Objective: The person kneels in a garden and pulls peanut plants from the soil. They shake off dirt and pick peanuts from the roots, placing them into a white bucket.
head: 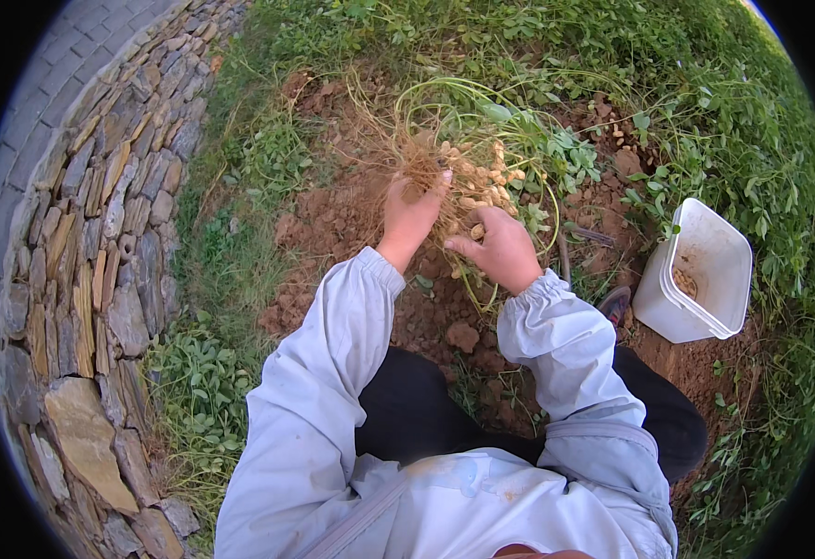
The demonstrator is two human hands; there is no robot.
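My left hand (411, 220) grips an uprooted peanut plant by its brown, fibrous roots (418, 164). Clusters of pale peanut pods (484, 178) hang among the roots and stems, mostly to the right of that hand. Right at the lower edge of the pods is my right hand (502, 248), its thumb and fingers around a peanut pod (477, 231). Green stems (456, 84) of the plant arch away beyond both hands. Whether the right fingers press on one pod or several is partly hidden.
A white plastic bucket (648, 293) with some peanuts inside stands tilted at the right, near my shoe (616, 304). Loose reddish soil (324, 244) lies under the plant. Leafy peanut plants (757, 119) grow along the back and right. A stone wall (110, 230) borders the left, with grey paving (44, 84) beyond.
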